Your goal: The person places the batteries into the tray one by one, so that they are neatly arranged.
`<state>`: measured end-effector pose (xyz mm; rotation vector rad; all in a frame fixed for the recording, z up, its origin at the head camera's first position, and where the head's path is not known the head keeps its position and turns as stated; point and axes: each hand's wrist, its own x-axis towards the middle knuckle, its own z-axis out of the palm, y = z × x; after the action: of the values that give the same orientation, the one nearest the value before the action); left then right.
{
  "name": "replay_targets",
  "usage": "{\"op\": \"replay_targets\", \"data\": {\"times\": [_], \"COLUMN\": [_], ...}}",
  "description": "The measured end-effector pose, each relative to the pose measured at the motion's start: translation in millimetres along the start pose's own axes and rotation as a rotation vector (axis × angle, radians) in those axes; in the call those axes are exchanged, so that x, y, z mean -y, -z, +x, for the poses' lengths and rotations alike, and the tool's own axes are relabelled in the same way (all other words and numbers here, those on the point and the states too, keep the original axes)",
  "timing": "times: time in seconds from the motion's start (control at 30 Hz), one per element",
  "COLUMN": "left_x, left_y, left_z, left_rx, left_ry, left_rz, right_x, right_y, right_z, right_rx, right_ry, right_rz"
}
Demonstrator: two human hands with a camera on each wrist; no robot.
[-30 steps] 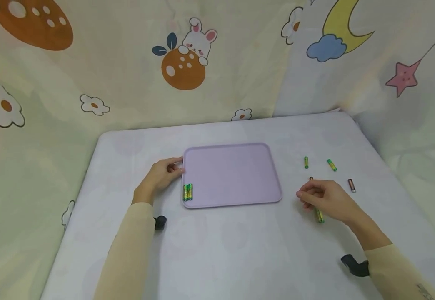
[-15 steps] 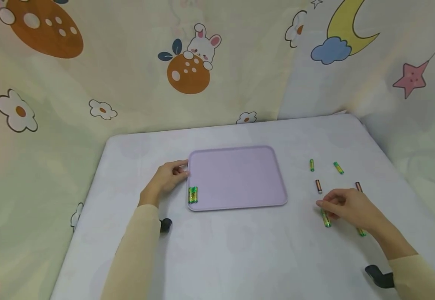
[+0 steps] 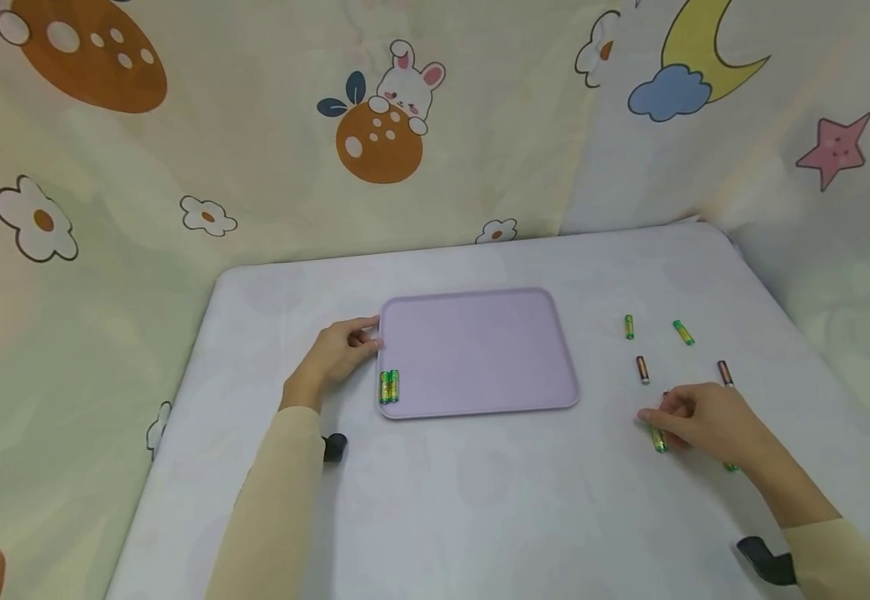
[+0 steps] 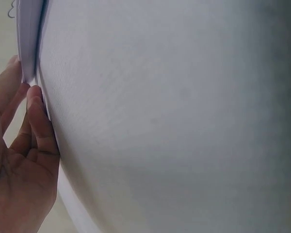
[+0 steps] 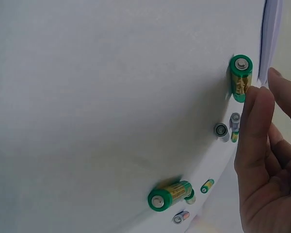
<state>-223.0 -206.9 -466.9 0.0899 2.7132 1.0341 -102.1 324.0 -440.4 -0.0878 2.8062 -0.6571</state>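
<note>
My left hand (image 3: 339,348) is at the left side of the lilac tray (image 3: 480,350), thumb and fingertips touching its rim. In the left wrist view the fingers (image 4: 36,111) lie against the tray's end. Two green batteries (image 3: 389,387) lie side by side in the tray's near left corner. My right hand (image 3: 705,421) hovers over the loose batteries, thumb and fingers slightly parted. Just below its fingertips a green and gold battery (image 3: 658,440) lies on the table, also seen as the upper battery (image 5: 240,76) in the right wrist view. Another green battery (image 3: 731,467) is mostly hidden under the hand.
Behind the right hand lie two green batteries, one left (image 3: 629,327) and one right (image 3: 683,332), and two brown batteries, one left (image 3: 642,369) and one right (image 3: 725,372). A white cloth (image 3: 480,500) covers the table. A patterned curtain (image 3: 270,125) hangs behind.
My right hand has moved right and slightly nearer, uncovering a brown battery behind it. The left hand stays at the tray's rim. The head view has shifted a little.
</note>
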Motion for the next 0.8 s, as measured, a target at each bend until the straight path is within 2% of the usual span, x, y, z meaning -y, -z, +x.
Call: {"op": "replay_targets", "data": {"times": [0.13, 0.33, 0.63, 0.8], "left_x": [1.2, 1.6, 0.6, 0.4], "left_y": [0.7, 0.6, 0.0, 0.9], "left_z": [0.8, 0.1, -0.3, 0.2], "left_rx": [-0.001, 0.002, -0.005, 0.001], "left_ry": [-0.014, -0.013, -0.012, -0.016], "left_rz": [-0.003, -0.002, 0.004, 0.004], "right_x": [-2.0, -2.3, 0.7, 18.0], "right_y": [-1.2, -5.3, -6.9, -7.6], "right_z": [-3.2, -5.2, -0.6, 9.2], "right_rx": [0.036, 0.070, 0.039, 0.019], "right_ry": [-0.035, -0.067, -0.021, 0.013], "right_rz": [-0.017, 0.021, 0.070, 0.154]}}
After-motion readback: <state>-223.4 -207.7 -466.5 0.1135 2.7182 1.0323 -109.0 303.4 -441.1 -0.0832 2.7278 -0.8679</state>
